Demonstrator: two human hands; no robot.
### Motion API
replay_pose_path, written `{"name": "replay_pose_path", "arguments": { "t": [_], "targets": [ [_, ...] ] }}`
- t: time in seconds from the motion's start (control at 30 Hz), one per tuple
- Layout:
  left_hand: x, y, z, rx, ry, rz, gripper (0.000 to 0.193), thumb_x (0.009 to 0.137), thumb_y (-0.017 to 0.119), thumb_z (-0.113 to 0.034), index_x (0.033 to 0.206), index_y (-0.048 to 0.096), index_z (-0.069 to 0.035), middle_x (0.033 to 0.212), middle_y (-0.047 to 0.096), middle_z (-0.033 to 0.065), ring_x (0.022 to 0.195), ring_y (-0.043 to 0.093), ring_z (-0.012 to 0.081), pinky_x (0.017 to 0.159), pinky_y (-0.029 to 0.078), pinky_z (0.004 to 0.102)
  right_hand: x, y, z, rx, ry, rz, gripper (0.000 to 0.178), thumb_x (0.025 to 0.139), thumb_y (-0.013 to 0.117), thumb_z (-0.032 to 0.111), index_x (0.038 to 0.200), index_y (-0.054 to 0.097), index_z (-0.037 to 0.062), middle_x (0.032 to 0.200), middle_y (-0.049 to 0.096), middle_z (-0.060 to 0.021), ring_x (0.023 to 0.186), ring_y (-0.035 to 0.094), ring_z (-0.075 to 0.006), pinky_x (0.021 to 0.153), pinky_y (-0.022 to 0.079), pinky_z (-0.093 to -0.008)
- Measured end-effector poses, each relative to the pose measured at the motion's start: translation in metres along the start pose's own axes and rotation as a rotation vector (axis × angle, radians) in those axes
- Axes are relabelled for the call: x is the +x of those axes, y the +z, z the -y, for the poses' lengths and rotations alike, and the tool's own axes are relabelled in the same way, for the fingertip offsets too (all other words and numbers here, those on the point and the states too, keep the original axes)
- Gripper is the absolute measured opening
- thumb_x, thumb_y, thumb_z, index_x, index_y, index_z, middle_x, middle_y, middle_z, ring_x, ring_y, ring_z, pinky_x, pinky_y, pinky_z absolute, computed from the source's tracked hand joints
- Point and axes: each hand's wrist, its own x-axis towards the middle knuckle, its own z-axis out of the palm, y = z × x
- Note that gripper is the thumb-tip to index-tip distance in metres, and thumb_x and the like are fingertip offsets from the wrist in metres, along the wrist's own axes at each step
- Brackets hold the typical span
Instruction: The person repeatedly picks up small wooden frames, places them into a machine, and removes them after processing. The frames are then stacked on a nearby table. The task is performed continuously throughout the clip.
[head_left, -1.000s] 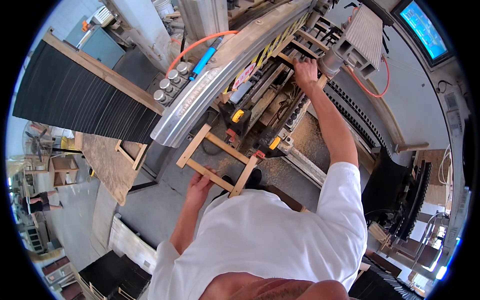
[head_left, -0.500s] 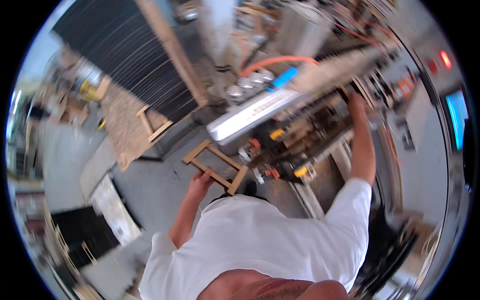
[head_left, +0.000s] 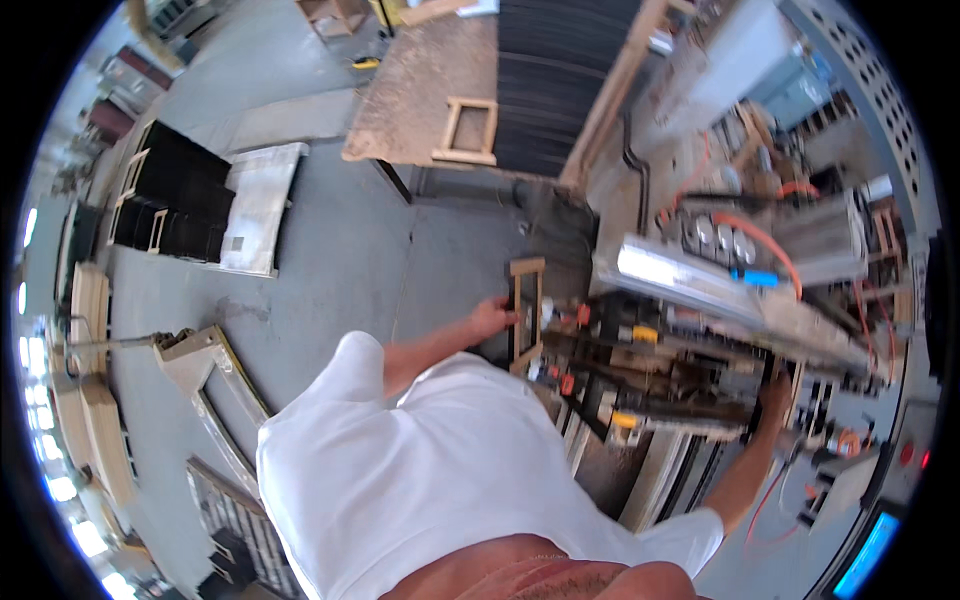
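Note:
My left hand [head_left: 493,316] is closed around the long side of a small rectangular wooden frame [head_left: 527,267]. The frame is held upright in the picture, close by the left end of a long machine with orange and yellow clamp-like parts [head_left: 645,333]. My right arm stretches out to the machine's right end. There my right hand [head_left: 776,393] is beside a pale upright strip [head_left: 796,385] that looks like wood. Its fingers are mostly hidden among the dark machine parts, so what it grips, if anything, does not show.
Another wooden frame [head_left: 466,158] lies on a brown board table [head_left: 400,110] beside a black ribbed stack [head_left: 550,80]. A bright metal beam [head_left: 690,268] runs behind the machine. Black crates [head_left: 180,190] stand at the left by a pale panel [head_left: 265,210]. A lit screen [head_left: 868,555] is lower right.
My view has turned, so the table and black stack appear farther right. The frame in my left hand now stands upright at the machine's left end. My right hand stays at the machine's right end.

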Motion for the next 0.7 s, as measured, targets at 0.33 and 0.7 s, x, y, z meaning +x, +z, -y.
{"name": "replay_pose_path", "arguments": {
  "t": [0.33, 0.7],
  "targets": [
    [-0.022, -0.014, 0.042, -0.328, -0.035, -0.175, 0.028, 0.086, 0.060, -0.012, 0.111, 0.059, 0.000, 0.100, 0.065, 0.0077, 0.090, 0.060, 0.0160, 0.079, 0.048, 0.0301, 0.011, -0.017, 0.026, -0.207, 0.141, 0.200, 0.040, 0.069, 0.067, 0.023, 0.107, 0.060, 0.0114, 0.106, 0.064, -0.0172, 0.102, 0.060, -0.0366, 0.086, 0.048, -0.0464],
    [0.011, -0.021, 0.092, -0.222, -0.011, -0.453, 0.034, 0.076, 0.064, -0.018, 0.103, 0.064, 0.003, 0.084, 0.065, 0.0104, 0.071, 0.060, 0.0181, 0.065, 0.050, 0.0335, 0.012, -0.005, 0.003, -0.223, 0.082, 0.145, 0.044, 0.070, 0.069, 0.022, 0.109, 0.056, 0.0077, 0.106, 0.064, -0.0176, 0.101, 0.060, -0.0375, 0.083, 0.048, -0.0503]
  ]
}}
